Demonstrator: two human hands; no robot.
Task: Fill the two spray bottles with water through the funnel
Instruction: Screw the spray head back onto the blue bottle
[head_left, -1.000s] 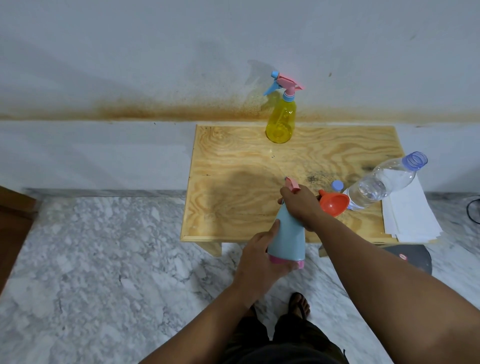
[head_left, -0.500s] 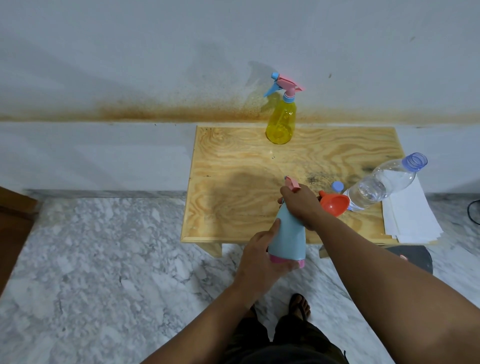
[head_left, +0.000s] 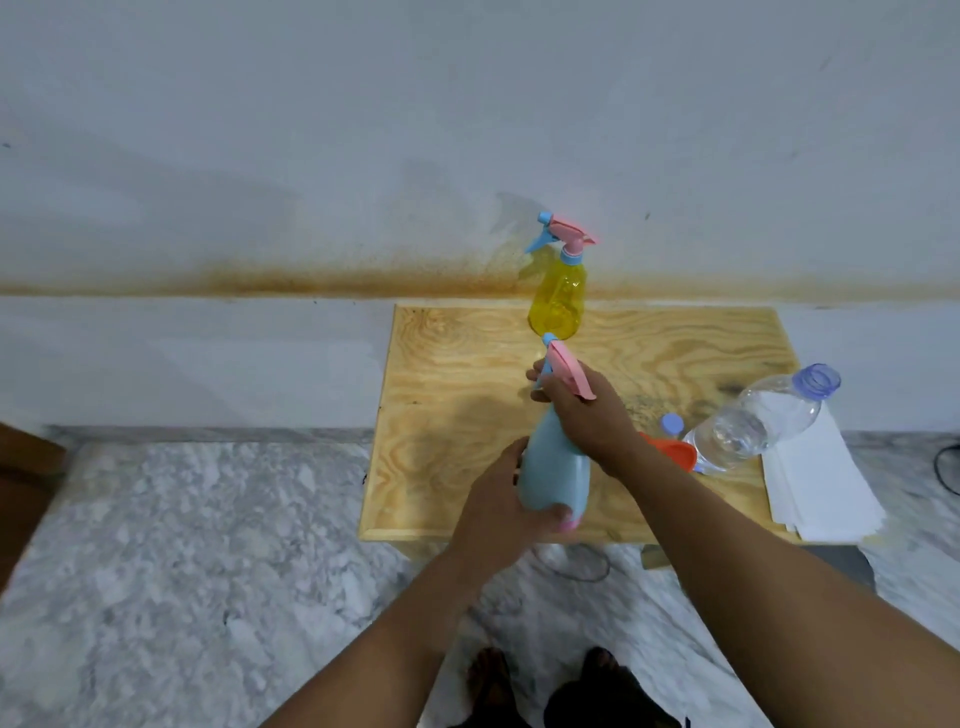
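We held the blue spray bottle (head_left: 553, 475) over the surface (head_left: 467, 415), left hand (head_left: 498, 512) fingers wrapped round its base, right hand (head_left: 584, 413) clasping its pink sprayer head (head_left: 569, 371); the yellow spray bottle (head_left: 558, 296) stood behind.

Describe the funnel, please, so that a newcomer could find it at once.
Start at the wooden table against the wall. Near its right front lies a clear water bottle; the funnel sits beside its base, partly behind the right hand. It is the only orange thing there.

blue spray bottle (head_left: 553, 467) raised, now over table (head_left: 467, 415)
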